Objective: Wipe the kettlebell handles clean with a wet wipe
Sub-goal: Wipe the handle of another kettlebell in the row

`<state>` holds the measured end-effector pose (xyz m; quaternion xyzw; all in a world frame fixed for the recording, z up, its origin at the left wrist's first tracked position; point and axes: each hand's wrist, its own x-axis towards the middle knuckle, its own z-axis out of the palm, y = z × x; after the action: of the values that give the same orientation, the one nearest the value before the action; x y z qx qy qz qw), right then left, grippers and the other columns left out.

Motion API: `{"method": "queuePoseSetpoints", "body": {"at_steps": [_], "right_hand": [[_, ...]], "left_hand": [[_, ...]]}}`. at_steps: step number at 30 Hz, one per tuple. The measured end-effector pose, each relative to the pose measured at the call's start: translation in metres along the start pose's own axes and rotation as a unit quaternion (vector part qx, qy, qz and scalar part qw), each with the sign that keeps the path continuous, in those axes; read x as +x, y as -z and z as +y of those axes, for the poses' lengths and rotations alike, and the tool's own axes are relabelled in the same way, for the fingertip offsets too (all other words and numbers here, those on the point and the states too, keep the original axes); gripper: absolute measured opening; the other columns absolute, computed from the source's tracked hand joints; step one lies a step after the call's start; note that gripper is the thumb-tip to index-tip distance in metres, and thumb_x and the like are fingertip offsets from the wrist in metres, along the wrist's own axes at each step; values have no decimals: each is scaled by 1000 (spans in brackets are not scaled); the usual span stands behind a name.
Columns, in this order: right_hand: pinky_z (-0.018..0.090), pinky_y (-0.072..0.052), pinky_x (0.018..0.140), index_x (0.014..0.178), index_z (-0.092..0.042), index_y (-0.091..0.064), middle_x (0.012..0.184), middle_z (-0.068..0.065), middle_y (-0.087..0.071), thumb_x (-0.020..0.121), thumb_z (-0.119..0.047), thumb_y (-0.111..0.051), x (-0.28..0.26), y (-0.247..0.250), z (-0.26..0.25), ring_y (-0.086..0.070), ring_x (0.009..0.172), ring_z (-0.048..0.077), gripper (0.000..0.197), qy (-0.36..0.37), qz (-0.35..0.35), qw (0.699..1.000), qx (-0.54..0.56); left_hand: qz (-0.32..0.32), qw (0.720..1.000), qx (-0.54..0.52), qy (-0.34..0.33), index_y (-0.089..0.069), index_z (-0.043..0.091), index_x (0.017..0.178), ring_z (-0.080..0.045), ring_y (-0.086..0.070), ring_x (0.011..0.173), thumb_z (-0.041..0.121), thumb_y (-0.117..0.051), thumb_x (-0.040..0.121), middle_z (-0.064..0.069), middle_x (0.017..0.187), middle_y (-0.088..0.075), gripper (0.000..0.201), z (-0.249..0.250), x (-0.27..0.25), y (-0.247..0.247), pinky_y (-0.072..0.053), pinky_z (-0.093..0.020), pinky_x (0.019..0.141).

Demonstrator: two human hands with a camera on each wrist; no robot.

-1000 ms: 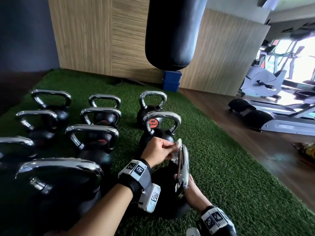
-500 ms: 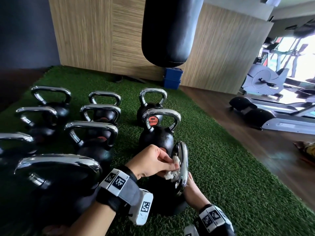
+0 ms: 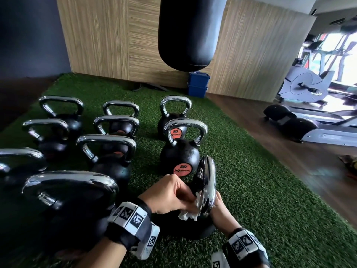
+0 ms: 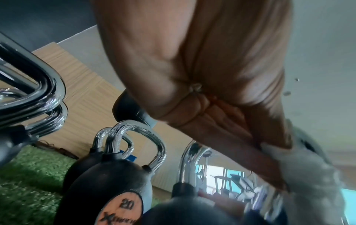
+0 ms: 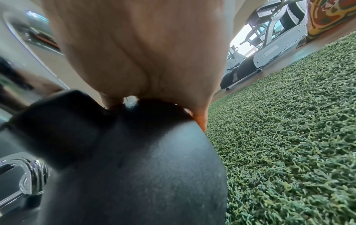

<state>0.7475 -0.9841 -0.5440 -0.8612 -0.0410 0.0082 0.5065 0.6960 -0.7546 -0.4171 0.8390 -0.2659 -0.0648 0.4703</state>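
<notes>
The left hand [image 3: 170,194] is pinching a wet wipe [image 3: 190,213], its grip clamped on it, and rubbing the chrome handle [image 3: 208,182] of the nearest kettlebell [image 3: 193,227], which is sitting on the green turf [image 3: 270,200]. The right hand [image 3: 222,211] is bracing the black ball; whether its grip is curled I cannot tell. Next, probably, comes working the wipe round the loop, then shifting to the neighbouring kettlebell [image 3: 179,155].

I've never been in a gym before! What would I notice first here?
Probably the rows of black kettlebells with shiny chrome handles, standing on green artificial turf. Right up front, the left hand rubs a white wet wipe on the nearest kettlebell handle, while the right hand rests against that kettlebell. A big black punching bag hangs overhead.
</notes>
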Motion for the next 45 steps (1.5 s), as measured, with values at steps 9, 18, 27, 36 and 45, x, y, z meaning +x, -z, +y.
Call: {"method": "queuePoseSetpoints", "body": {"at_steps": [9, 18, 27, 36, 45], "right_hand": [[37, -46, 105, 135, -25, -58, 131, -6, -59, 94, -23, -65, -20, 15, -41, -57, 119, 9, 41, -6, -28, 998, -62], [24, -55, 65, 95, -39, -73, 96, -20, -71, 84, -14, -75, -67, 74, -149, -66, 78, -2, 27, 142, 212, 966, -35], [21, -59, 72, 110, -35, -76, 102, -20, -73, 65, -50, -82, -71, 64, -191, -72, 78, 8, 48, 273, 57, 960, -16], [21, -61, 68, 103, -30, -79, 87, -16, -78, 73, -22, -87, -64, 66, -177, -75, 74, 4, 33, 248, 119, 961, 23], [35, -61, 81, 103, -24, -79, 87, -14, -78, 77, -22, -85, -47, 84, -136, -75, 82, 5, 27, 116, 189, 975, 37]], "left_hand": [[27, 999, -14, 22, -83, 31, 90, 5, -71, 74, 28, -87, 81, 15, 83, -79, 10, -16, -5, -13, -47, -11, 69], [171, 913, -369, 34, -75, 14, 106, -6, -70, 68, 29, -85, 70, -5, 77, -78, 40, 7, 4, -4, -54, -17, 66], [153, 900, -408, 6, -77, 21, 72, -9, -67, 56, 33, -87, 71, -1, 65, -72, 15, 22, 7, 3, -53, -19, 54], [99, 958, -268, 18, -75, 29, 111, -14, -72, 102, 32, -74, 92, 3, 111, -77, 19, 18, 1, 18, -56, -20, 78], [-53, 969, 203, 128, 32, 34, 153, -17, 21, 153, 86, -74, 47, 11, 166, 27, 159, -47, 11, -59, 1, -52, 127]]}}
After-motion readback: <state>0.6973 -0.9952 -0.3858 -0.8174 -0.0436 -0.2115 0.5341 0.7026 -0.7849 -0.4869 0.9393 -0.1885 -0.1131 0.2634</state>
